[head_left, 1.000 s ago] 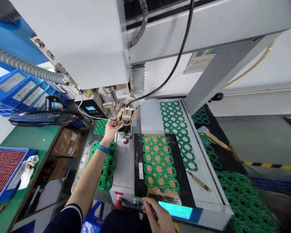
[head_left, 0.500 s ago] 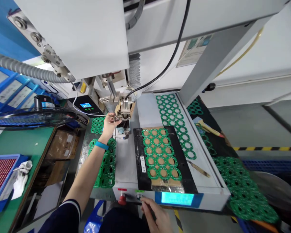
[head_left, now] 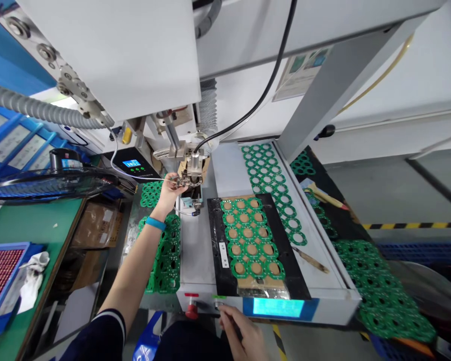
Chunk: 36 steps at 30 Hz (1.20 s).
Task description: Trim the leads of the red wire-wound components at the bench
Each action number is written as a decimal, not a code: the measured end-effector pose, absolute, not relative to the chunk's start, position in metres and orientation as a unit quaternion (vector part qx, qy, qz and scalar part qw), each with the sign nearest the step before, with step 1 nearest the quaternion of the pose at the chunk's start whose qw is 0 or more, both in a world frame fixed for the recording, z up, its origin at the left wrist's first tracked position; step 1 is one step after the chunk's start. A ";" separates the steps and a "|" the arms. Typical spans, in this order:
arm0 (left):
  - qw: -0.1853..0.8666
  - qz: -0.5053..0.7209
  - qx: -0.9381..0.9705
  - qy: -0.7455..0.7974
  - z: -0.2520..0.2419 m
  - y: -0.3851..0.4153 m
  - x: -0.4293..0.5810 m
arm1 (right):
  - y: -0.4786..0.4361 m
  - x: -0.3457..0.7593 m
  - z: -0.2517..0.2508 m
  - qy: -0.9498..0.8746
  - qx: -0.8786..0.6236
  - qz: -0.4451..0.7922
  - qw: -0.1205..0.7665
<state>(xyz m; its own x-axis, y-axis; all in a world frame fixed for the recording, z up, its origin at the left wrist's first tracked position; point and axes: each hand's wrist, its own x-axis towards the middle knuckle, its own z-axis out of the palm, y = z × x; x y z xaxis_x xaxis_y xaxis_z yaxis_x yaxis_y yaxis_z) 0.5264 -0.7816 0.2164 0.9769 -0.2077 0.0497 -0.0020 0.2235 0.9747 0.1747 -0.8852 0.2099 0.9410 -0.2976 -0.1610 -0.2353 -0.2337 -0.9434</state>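
Note:
My left hand (head_left: pixel 170 190) reaches up to the metal soldering head (head_left: pixel 191 176) of the white machine, fingers pinched on a thin wire or small part at the head. A blue band sits on that wrist. My right hand (head_left: pixel 243 335) rests at the machine's front panel, fingers curled against the buttons beside the lit blue display (head_left: pixel 278 307) and the red stop button (head_left: pixel 191 310). A green ring-patterned circuit panel (head_left: pixel 251 240) lies on the black fixture tray (head_left: pixel 218 235) of the machine bed.
More green panels lie on the bed (head_left: pixel 274 180), left of the machine (head_left: pixel 163 255) and stacked at the right (head_left: pixel 383 296). A brush (head_left: pixel 325 198) lies at the right. A black fan (head_left: pixel 45 183), a controller (head_left: pixel 133 164), a blue tray (head_left: pixel 0 281) and a rag (head_left: pixel 32 276) stand left.
The view has shifted slightly; my left hand stays at the soldering head and my right hand stays at the front panel buttons.

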 end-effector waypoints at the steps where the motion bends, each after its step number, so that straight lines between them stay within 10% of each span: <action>1: 0.774 -0.079 0.622 -0.092 0.217 -0.780 0.529 | -0.885 0.176 0.210 0.168 -0.784 -0.023 0.598; 36: 0.748 0.030 0.663 0.007 0.217 -0.797 0.506 | -0.905 0.203 0.225 0.160 -0.783 0.055 0.599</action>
<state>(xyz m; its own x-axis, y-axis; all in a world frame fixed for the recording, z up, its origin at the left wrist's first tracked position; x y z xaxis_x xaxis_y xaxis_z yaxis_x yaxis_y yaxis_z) 0.5063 -0.7967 0.2172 0.9981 0.0541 0.0301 -0.0363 0.1185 0.9923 0.2033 -0.9047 0.2254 0.9429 -0.1846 -0.2773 -0.3158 -0.2309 -0.9203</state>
